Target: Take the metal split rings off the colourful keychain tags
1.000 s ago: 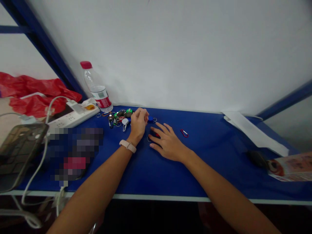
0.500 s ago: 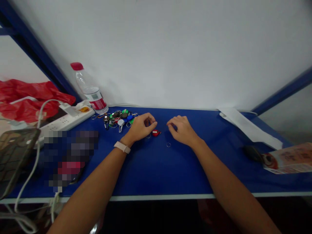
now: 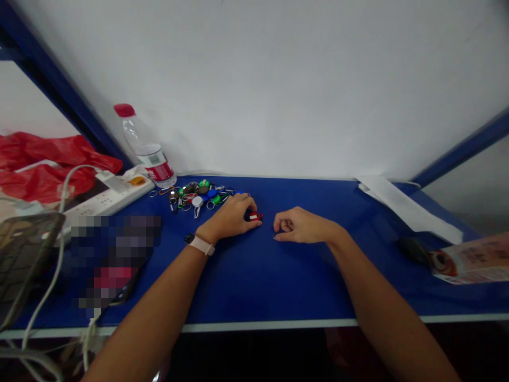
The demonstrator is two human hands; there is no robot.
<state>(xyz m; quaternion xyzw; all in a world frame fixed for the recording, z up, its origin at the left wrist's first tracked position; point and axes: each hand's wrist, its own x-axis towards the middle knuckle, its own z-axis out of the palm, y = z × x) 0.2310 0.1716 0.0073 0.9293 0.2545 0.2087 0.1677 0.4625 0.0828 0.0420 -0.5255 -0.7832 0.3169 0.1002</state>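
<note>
On the blue tabletop, my left hand [image 3: 237,215] has its thumb and fingers closed around a small red keychain [image 3: 254,217] with a pale label. A short distance to the right, my right hand [image 3: 300,225] pinches at a thin metal key ring [image 3: 274,236], its thumb and index fingertip at the ring. Most of that ring is hidden by the fingertips. Just beyond my left hand lies a pile of keychains [image 3: 198,201] in green, blue, black and white, with metal rings and clips among them.
A clear bottle with a red cap [image 3: 153,159] stands against the wall, beside a white power strip [image 3: 103,201]. A blurred-out phone [image 3: 127,286] with a cable lies at left. At right are a folded white strip [image 3: 413,212] and a printed packet [image 3: 473,260].
My left hand has moved slightly right and closed around the red keychain. The right hand has turned and come down, bringing its thumb and index finger to the key ring.
</note>
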